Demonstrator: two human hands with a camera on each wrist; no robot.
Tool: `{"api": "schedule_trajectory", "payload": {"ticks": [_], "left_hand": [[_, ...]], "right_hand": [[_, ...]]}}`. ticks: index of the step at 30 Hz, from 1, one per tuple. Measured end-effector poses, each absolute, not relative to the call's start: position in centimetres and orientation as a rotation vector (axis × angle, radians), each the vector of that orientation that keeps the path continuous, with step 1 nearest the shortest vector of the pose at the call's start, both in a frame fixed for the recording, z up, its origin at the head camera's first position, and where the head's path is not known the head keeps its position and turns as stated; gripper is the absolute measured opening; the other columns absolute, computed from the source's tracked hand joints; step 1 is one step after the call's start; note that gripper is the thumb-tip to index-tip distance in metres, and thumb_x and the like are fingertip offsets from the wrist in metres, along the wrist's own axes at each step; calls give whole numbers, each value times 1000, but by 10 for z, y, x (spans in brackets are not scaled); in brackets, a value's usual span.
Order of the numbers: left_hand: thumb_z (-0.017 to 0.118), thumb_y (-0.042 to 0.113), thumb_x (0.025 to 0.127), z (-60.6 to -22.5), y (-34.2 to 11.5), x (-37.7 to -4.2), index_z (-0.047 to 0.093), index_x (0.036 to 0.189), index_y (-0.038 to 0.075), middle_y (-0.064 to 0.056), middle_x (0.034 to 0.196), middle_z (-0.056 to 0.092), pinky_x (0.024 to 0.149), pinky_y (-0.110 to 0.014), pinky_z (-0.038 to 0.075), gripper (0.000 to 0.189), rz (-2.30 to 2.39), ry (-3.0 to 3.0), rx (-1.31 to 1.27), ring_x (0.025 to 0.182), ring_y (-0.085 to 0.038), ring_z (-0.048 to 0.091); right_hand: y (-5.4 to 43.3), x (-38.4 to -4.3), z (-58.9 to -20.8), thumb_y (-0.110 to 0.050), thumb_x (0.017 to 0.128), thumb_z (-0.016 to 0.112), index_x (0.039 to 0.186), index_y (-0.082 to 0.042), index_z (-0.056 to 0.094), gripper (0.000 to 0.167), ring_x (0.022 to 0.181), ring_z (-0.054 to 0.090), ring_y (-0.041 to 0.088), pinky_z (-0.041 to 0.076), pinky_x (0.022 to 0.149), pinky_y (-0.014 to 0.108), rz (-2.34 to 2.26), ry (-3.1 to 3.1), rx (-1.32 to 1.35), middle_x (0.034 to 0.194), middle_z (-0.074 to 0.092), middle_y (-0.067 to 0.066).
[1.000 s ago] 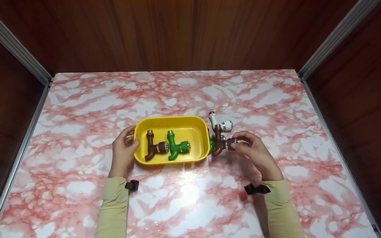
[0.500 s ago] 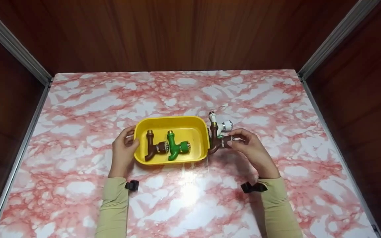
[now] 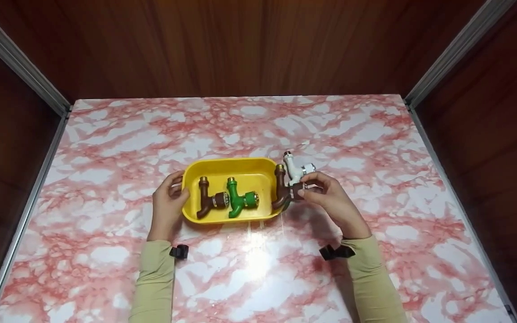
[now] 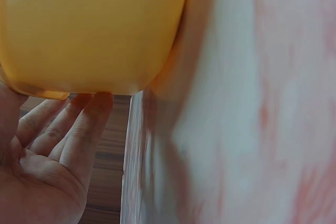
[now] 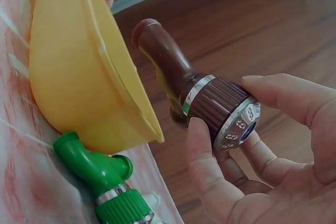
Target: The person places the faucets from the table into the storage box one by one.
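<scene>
Your right hand (image 3: 334,200), fingers bent, pinches a glossy dark-brown tap (image 3: 280,186) by its ribbed knob, centre-right of frame, above the right rim of a yellow oblong tub (image 3: 229,167). Your left hand (image 3: 164,206) grips its left rim.

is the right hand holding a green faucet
No, in the right wrist view the right hand pinches a brown faucet while a green faucet lies beside the yellow tub.
</scene>
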State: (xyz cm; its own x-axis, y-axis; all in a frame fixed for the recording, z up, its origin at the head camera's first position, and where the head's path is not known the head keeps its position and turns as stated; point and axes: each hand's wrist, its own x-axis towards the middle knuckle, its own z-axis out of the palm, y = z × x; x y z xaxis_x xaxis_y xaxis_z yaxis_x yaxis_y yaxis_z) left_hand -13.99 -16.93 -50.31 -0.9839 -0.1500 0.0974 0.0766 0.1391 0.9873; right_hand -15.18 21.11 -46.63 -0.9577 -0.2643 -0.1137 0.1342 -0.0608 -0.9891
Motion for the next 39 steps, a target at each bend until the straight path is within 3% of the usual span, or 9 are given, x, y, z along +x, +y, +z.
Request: {"api": "schedule_trajectory", "payload": {"ticks": [12,16,24,31,39], "left_hand": [[61,-8,86,-535,-176,-151,57,129,2,-19,114,60,82,-23,52,45,-1907,-2221,82,101,-32,62],[61,-9,86,-535,-176,-151,57,129,3,-19,113,60,81,-24,52,45,-1915,-2212,81,101,-32,63],[58,-12,86,-510,-171,-142,52,131,-6,-28,118,57,85,-28,53,46,-1975,-2211,72,106,-41,59],[59,-12,85,-502,-169,-139,53,130,-7,-29,117,57,85,-29,52,45,-1940,-2231,75,104,-43,59],[59,-12,85,-502,-169,-139,54,128,-9,-30,115,57,85,-37,50,43,-1920,-2210,41,103,-45,58]], "right_hand": [[192,-155,-466,-1,84,71,111,8,54,33,89,64,29,55,81,41,-2068,1932,-161,105,59,20],[185,-155,-466,-4,84,72,112,6,55,34,89,63,28,56,75,33,-2043,1929,-156,104,58,20],[170,-156,-466,-7,84,74,111,4,56,34,89,61,25,53,81,41,-2029,1920,-165,106,57,17],[159,-157,-466,-6,84,73,110,5,56,33,89,61,25,54,78,31,-2051,1892,-194,105,56,18],[149,-158,-465,-6,84,73,111,5,55,34,89,61,24,54,77,31,-2055,1879,-196,108,56,17]]}}
